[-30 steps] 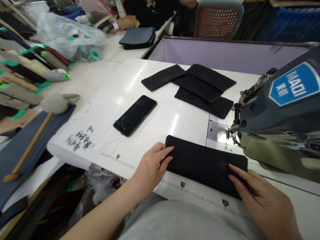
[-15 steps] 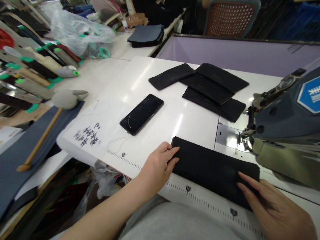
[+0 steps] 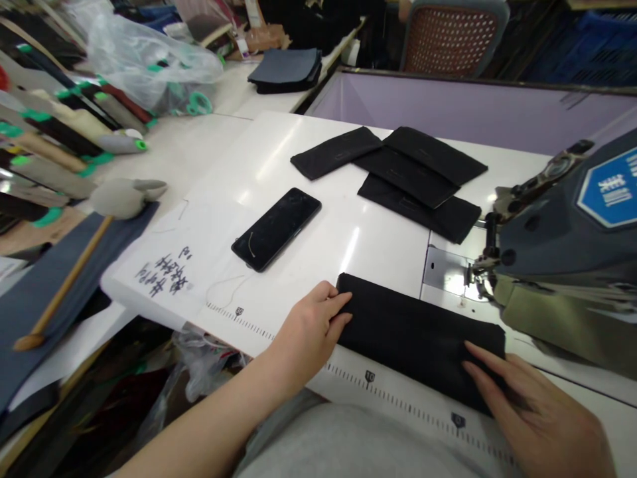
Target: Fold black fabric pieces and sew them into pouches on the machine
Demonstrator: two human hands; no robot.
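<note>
A flat black fabric piece (image 3: 408, 338) lies at the table's front edge, over part of the printed ruler. My left hand (image 3: 311, 332) pinches its left end between thumb and fingers. At the right end, my right hand (image 3: 537, 405) has its thumb and fingertips on the fabric, gripping it. Several similar black pieces (image 3: 413, 166) lie overlapping farther back. Just beyond the right end stands the sewing machine (image 3: 557, 226), its needle area over a metal plate (image 3: 445, 271).
A black phone (image 3: 277, 229) rests left of centre on the white table (image 3: 209, 166). Thread spools (image 3: 64, 133), a plastic bag (image 3: 149, 63) and a wooden-handled tool (image 3: 70, 285) are at the left. Olive fabric (image 3: 562, 325) lies under the machine.
The whole view has shifted slightly, so things appear a little farther left. Both hands keep their hold on the black fabric piece.
</note>
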